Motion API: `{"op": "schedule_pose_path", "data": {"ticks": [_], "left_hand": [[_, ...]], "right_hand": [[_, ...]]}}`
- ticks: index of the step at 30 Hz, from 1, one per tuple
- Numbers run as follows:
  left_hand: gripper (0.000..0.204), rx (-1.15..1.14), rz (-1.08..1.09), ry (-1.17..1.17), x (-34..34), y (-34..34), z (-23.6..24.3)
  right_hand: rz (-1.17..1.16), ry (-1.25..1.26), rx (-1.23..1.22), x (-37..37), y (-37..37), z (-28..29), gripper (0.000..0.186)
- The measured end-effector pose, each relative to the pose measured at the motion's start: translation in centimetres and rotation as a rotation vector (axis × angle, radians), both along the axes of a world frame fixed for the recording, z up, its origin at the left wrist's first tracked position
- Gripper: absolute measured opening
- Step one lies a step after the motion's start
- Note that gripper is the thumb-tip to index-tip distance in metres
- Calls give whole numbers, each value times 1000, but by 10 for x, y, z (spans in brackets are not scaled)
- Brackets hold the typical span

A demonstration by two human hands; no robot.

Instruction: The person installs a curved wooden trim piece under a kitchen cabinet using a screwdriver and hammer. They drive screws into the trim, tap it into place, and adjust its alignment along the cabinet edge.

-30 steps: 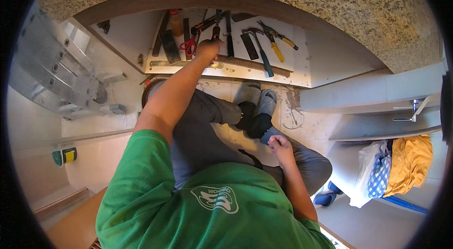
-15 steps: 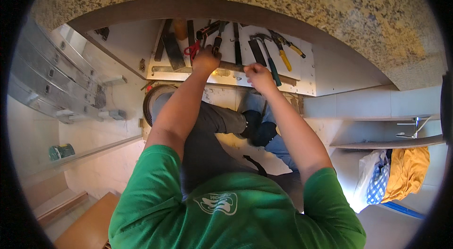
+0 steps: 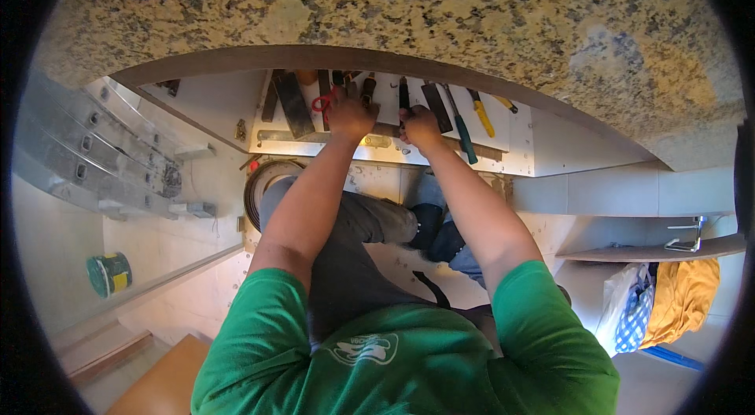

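Note:
Several hand tools lie side by side on a white board [image 3: 515, 149] inside the low cabinet. My left hand [image 3: 351, 115] reaches in among them, fingers stretched forward, beside red-handled scissors [image 3: 320, 105] and a screwdriver [image 3: 368, 90] with a black and orange handle. Its fingertips are partly lost among the tools. My right hand [image 3: 422, 129] is closed at the near end of a long black tool [image 3: 404, 91], whose kind I cannot make out. To the right of that hand are a flat dark bar [image 3: 437, 108], a green-handled hammer [image 3: 463, 130] and yellow-handled pliers [image 3: 483, 116].
A granite countertop [image 3: 377, 6] overhangs the cabinet. At left, a metal ladder [image 3: 102, 148] lies near a green tub [image 3: 108, 274]. Coiled edging strip [image 3: 253, 191] is beside my knee. At right, an orange cloth [image 3: 683, 301] hangs below a shelf.
My right hand has moved slightly and now closes on the end of the black tool. My left hand stays by the screwdriver, its fingers further forward. The view has tilted, lowering the scene.

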State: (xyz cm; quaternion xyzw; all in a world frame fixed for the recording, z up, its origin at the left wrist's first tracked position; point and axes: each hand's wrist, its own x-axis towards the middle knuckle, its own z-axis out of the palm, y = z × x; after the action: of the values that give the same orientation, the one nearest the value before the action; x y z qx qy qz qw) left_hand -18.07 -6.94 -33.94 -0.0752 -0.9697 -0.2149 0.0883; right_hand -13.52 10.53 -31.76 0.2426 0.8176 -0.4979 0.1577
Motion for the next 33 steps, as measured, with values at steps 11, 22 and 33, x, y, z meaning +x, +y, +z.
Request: {"op": "schedule_pose_path", "data": {"ticks": [11, 22, 33], "left_hand": [[43, 1438, -295, -1328, 111, 58, 92], [30, 898, -609, -449, 201, 17, 141], [39, 549, -621, -89, 198, -16, 178]], "right_hand": [[-31, 91, -952, 221, -3, 61, 30], [-272, 465, -407, 266, 43, 166, 37], [-241, 656, -402, 228, 4, 230, 22]]}}
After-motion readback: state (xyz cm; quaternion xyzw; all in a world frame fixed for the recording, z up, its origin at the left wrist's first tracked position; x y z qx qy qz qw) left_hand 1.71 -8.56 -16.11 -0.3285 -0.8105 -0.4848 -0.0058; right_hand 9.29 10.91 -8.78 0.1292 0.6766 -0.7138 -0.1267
